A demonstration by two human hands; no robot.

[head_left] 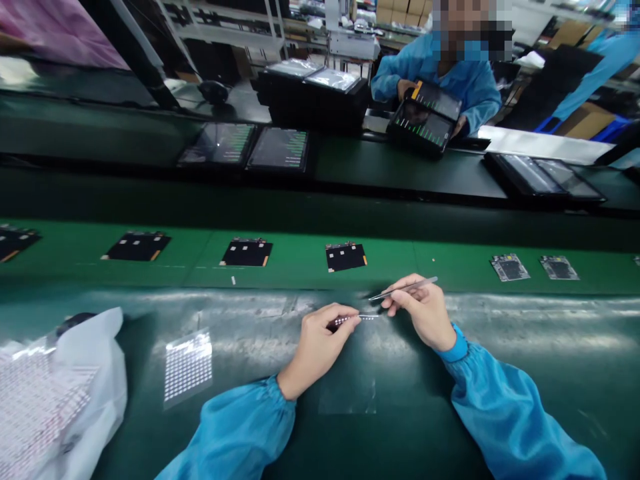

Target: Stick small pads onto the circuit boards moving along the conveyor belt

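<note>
My left hand (pixel 323 340) pinches a dark strip with a row of small white stickers (pixel 369 318) between thumb and fingertips. My right hand (pixel 425 313) is closed around slim metal tweezers (pixel 417 285), whose tips point left, just above the strip. Whether anything sits between the tips is too small to tell. Beneath my left hand lies a clear film sheet (pixel 350 400) on the dark green bench. A black-covered circuit board (pixel 346 257) rests on the bright green belt beyond my hands.
Along the belt lie more black-covered boards (pixel 247 253) and bare circuit boards (pixel 510 268). To my left are a sticker sheet (pixel 189 363) and a white plastic bag (pixel 103 373). Across the line, a person in blue sleeves holds a tray (pixel 425 123); dark panels (pixel 277 148) lie on the ledge.
</note>
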